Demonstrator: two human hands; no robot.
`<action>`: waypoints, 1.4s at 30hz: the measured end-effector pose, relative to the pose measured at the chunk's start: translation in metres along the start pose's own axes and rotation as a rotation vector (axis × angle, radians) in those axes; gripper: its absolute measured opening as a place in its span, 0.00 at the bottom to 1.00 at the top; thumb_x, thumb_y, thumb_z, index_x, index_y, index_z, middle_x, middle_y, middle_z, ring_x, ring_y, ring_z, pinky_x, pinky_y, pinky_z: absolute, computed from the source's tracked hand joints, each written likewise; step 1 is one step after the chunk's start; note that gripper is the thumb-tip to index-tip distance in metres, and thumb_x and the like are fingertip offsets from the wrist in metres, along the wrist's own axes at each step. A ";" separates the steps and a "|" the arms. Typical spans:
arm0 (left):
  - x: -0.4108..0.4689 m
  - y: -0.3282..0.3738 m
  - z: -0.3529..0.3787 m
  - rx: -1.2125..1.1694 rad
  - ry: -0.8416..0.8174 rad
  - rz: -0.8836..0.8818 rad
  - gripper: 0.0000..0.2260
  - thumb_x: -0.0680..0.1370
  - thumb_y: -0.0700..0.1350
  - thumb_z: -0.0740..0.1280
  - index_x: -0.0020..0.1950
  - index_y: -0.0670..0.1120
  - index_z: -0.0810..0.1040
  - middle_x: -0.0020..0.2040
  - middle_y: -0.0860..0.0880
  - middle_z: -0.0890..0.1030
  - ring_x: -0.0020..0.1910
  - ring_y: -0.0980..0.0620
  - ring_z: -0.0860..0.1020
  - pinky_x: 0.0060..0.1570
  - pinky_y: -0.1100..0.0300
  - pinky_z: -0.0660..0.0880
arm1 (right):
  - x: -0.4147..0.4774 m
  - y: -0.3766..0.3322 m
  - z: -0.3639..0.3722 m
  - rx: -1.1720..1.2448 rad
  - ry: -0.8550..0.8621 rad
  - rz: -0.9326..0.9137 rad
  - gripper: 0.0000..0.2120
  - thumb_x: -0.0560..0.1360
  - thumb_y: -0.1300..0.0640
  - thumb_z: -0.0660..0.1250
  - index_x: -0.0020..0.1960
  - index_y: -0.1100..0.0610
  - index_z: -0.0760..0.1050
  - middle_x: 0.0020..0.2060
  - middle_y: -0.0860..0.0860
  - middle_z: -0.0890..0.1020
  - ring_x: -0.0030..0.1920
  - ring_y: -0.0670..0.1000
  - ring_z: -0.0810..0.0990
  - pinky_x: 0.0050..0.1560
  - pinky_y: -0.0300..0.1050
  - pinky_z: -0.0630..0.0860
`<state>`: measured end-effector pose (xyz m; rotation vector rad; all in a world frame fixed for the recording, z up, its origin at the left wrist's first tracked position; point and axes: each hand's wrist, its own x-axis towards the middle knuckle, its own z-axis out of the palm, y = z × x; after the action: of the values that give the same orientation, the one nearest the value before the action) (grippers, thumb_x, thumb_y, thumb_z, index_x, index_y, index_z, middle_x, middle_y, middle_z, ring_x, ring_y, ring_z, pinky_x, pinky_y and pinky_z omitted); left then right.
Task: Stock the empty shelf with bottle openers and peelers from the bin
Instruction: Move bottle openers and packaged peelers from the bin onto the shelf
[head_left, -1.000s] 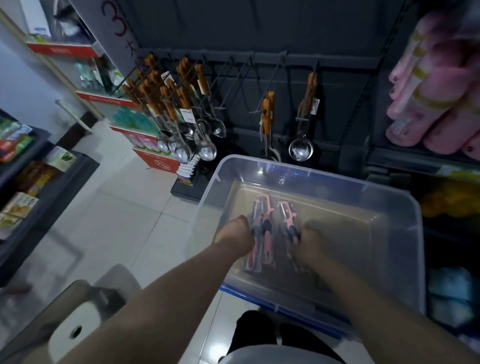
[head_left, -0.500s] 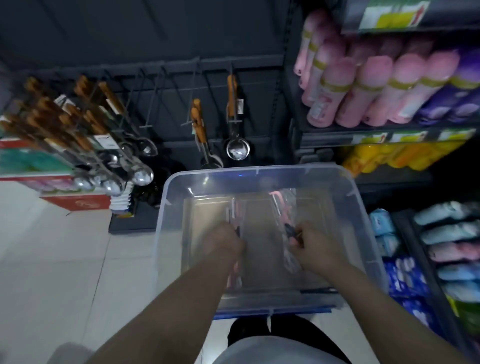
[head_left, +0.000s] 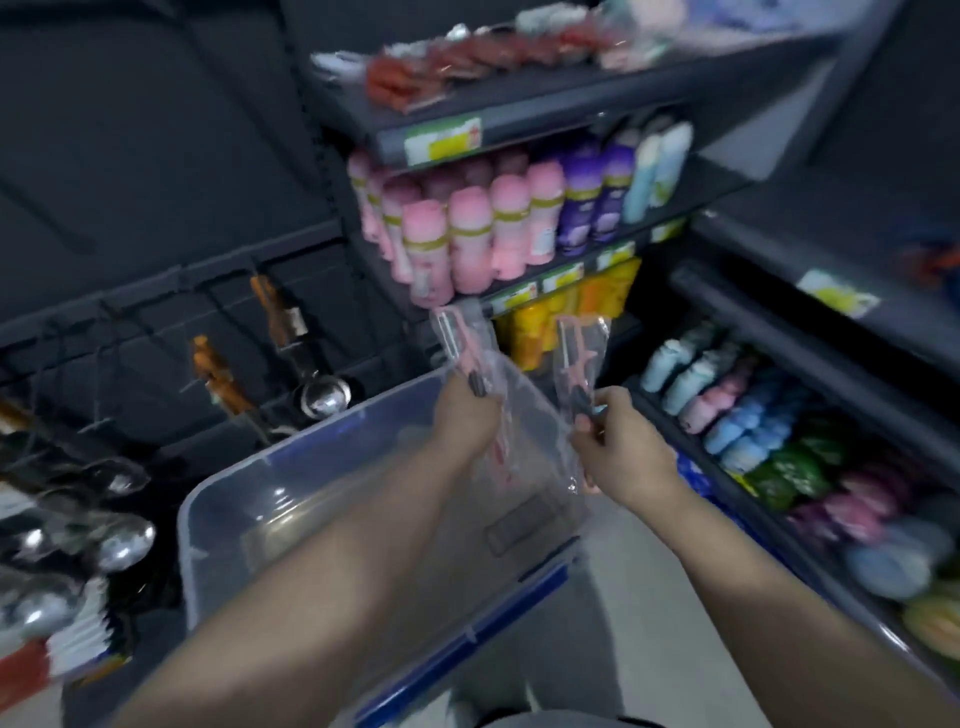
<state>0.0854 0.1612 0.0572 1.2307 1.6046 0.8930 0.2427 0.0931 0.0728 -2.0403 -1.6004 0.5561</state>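
A clear plastic bin (head_left: 291, 488) with a blue lid clip stands on the floor below me; no other packs show in it. My left hand (head_left: 465, 415) grips a pink peeler in a clear plastic pack (head_left: 460, 338), held upright above the bin's far corner. My right hand (head_left: 618, 441) pinches a second pink peeler pack (head_left: 576, 353) beside it, also upright. The two packs are a little apart. The view is blurred.
Dark peg hooks (head_left: 218, 306) on the left wall carry wood-handled ladles and spoons (head_left: 311, 384). Shelves ahead and to the right hold pink and purple bottles (head_left: 488, 228), yellow bottles (head_left: 540, 322) and several coloured bundles (head_left: 748, 410). A pale tiled floor lies beside the bin.
Both hands have lifted out of the bin, each bringing up a peeler pack. My view has swung right and upward toward the shelves.
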 end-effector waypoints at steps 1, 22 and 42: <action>-0.003 0.013 0.013 -0.008 -0.042 0.025 0.09 0.75 0.40 0.65 0.55 0.43 0.74 0.46 0.40 0.79 0.47 0.42 0.79 0.46 0.55 0.75 | -0.002 0.009 -0.013 -0.008 0.025 0.020 0.12 0.76 0.51 0.63 0.56 0.54 0.65 0.47 0.54 0.81 0.50 0.59 0.79 0.43 0.48 0.69; -0.275 0.169 0.435 0.108 -0.836 0.232 0.12 0.74 0.33 0.68 0.57 0.41 0.76 0.46 0.44 0.81 0.42 0.48 0.79 0.43 0.57 0.76 | -0.188 0.341 -0.333 -0.156 0.448 0.627 0.13 0.79 0.50 0.58 0.59 0.55 0.65 0.55 0.55 0.80 0.54 0.59 0.78 0.43 0.49 0.70; -0.255 0.282 0.671 0.210 -0.934 0.423 0.13 0.72 0.37 0.71 0.55 0.44 0.76 0.48 0.44 0.82 0.46 0.46 0.82 0.50 0.49 0.80 | -0.116 0.471 -0.463 -0.187 0.586 0.866 0.19 0.79 0.51 0.57 0.67 0.56 0.61 0.59 0.58 0.78 0.58 0.61 0.77 0.52 0.51 0.72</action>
<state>0.8334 -0.0025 0.1463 1.8137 0.7028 0.2750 0.8531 -0.1695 0.1626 -2.6629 -0.4067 0.0405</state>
